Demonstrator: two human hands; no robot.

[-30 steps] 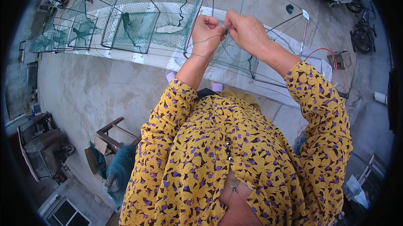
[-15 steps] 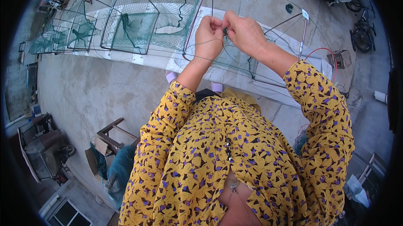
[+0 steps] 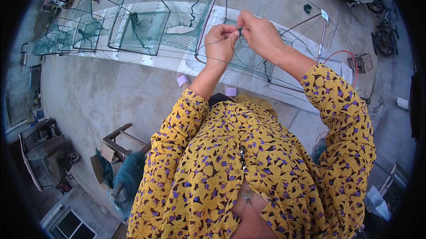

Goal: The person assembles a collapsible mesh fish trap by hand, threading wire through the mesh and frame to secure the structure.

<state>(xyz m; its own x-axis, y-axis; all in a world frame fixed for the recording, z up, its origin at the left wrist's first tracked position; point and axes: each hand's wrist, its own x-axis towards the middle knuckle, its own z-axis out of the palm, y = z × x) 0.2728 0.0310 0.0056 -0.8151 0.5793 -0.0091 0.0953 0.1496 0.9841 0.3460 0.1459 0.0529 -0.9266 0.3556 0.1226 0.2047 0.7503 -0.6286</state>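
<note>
My left hand (image 3: 220, 46) and my right hand (image 3: 262, 36) meet over a long fishing-net trap of green mesh (image 3: 186, 10) on dark rectangular frames. Both are closed, thumb against fingers, on a small bunch of green twine (image 3: 240, 30). A thin strand runs from there across my left hand, and part of it hangs below the fingertips. Finer detail of the twine between the fingers is hidden. Just left of my left hand, a frame bar (image 3: 210, 15) slants upward. Beneath my hands, more netting (image 3: 248, 59) spreads out.
A long white sheet (image 3: 146, 60) lies under the trap on the concrete floor. To the right are a metal rod (image 3: 322, 39), a red hoop (image 3: 341, 52) and a small stool (image 3: 364, 63). A wooden frame (image 3: 126, 139) and a bundle of blue-green netting (image 3: 126, 181) stand lower left.
My left fingers have shifted slightly at the twine. The strand over my left hand now sags in a loop by the fingertips. My right hand keeps its pinch.
</note>
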